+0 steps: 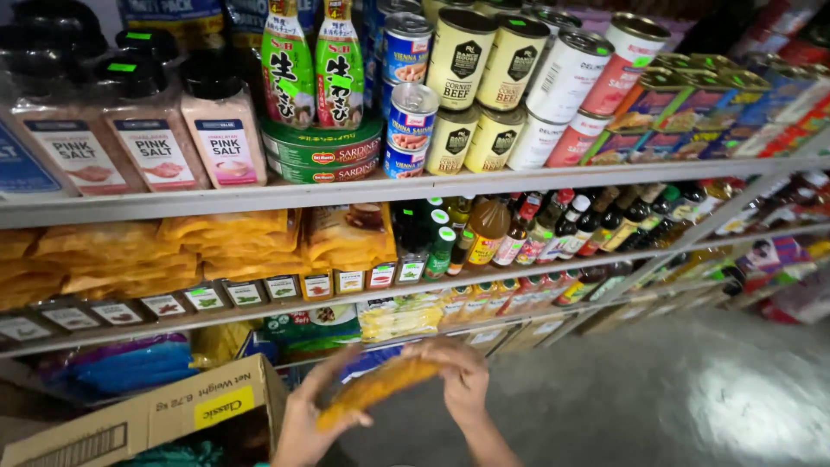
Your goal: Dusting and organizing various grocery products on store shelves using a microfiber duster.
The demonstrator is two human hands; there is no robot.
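Note:
Both of my hands hold one flat orange-yellow packet (380,387) low in front of the shelves. My left hand (309,415) grips its lower left end. My right hand (458,374) covers its upper right end. The packet is blurred by motion. Stacks of similar orange-yellow packets (130,255) lie on the middle shelf (259,309) up and to the left, more of them (346,233) nearer the centre. An open cardboard box (164,415) stands beside my left hand at the bottom left.
The top shelf (363,186) carries pink salt jars (220,125), green tubes (311,65), flat green tins (324,151) and many round cans (493,78). Dark sauce bottles (553,227) fill the middle shelf's right side. Grey floor (657,398) lies to the right.

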